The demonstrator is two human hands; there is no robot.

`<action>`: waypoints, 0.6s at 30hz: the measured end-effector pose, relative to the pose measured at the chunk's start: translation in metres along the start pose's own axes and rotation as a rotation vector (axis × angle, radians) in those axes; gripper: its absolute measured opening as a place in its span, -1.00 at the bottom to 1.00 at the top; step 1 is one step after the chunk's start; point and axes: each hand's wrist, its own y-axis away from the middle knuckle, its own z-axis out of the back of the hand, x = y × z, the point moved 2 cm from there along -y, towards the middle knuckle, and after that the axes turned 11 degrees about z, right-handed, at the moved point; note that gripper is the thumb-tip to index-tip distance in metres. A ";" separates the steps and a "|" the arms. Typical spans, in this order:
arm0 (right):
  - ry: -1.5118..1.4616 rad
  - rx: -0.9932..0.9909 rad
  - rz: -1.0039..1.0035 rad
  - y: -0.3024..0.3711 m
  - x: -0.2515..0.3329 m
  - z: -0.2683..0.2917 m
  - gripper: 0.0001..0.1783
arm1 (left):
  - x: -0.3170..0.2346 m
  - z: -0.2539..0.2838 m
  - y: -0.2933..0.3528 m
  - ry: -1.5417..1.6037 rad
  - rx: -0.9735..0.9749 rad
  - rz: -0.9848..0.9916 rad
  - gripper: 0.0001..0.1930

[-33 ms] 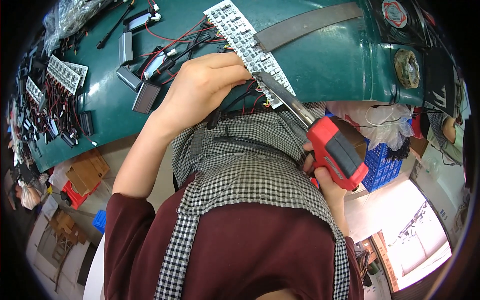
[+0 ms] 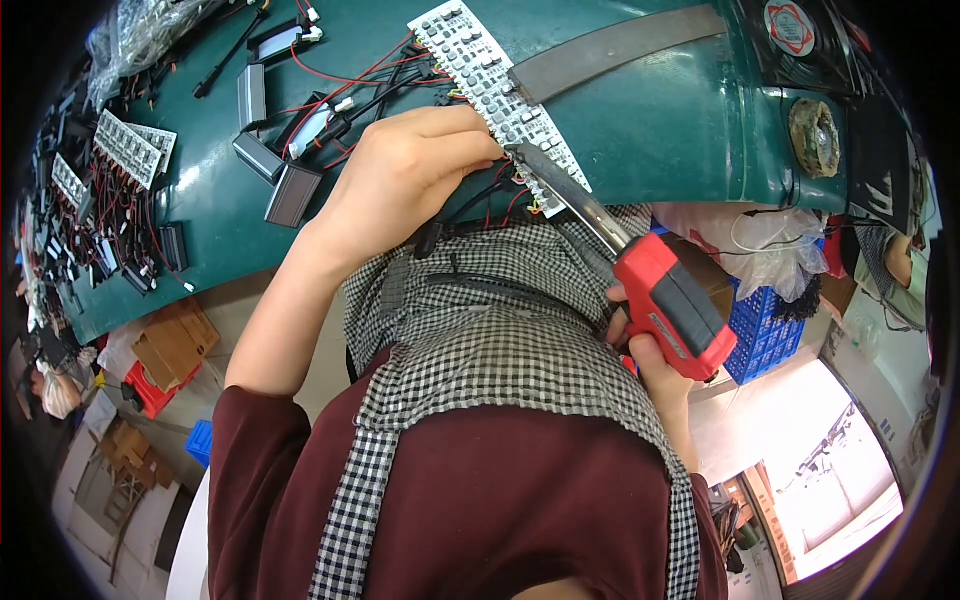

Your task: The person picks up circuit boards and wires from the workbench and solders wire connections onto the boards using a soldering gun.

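Observation:
A long white circuit board (image 2: 492,82), packed with small components, lies slantwise near the green table's front edge. My left hand (image 2: 405,175) is closed in a pinch at the board's near left edge; whatever sits between its fingertips is hidden. In my right hand (image 2: 658,372) is a red and black soldering gun (image 2: 680,305), its shaft pointing up and left. The tip meets the board's edge right beside my left fingertips. Thin red and black wires (image 2: 500,195) run from the board's edge below that spot.
A flat dark metal strip (image 2: 620,52) rests across the board's far side. Grey metal housings (image 2: 293,192) and cables lie left of my hand. More boards (image 2: 130,148) and tangled wires are piled at far left. A round tin-like holder (image 2: 813,138) stands at right, above a blue crate (image 2: 765,330).

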 end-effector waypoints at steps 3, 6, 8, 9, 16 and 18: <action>0.037 0.005 0.015 0.000 -0.001 0.000 -0.39 | 0.000 0.000 0.000 -0.004 0.005 -0.002 -0.84; -0.031 -0.007 -0.013 -0.004 0.006 -0.004 -0.41 | 0.001 0.002 -0.002 0.003 0.057 -0.001 -0.84; -0.061 -0.009 -0.024 -0.005 0.009 -0.007 -0.42 | 0.002 0.004 -0.003 0.000 0.080 0.003 -0.84; -0.149 -0.037 -0.026 -0.004 0.011 -0.009 -0.42 | 0.002 0.004 -0.003 -0.002 0.101 0.007 -0.84; -0.190 -0.041 0.073 0.000 0.007 0.001 -0.43 | -0.013 0.001 -0.005 0.004 0.090 0.153 -0.85; -0.207 -0.043 0.071 0.001 0.006 0.001 -0.43 | -0.014 -0.005 -0.003 -0.112 0.012 0.117 -0.85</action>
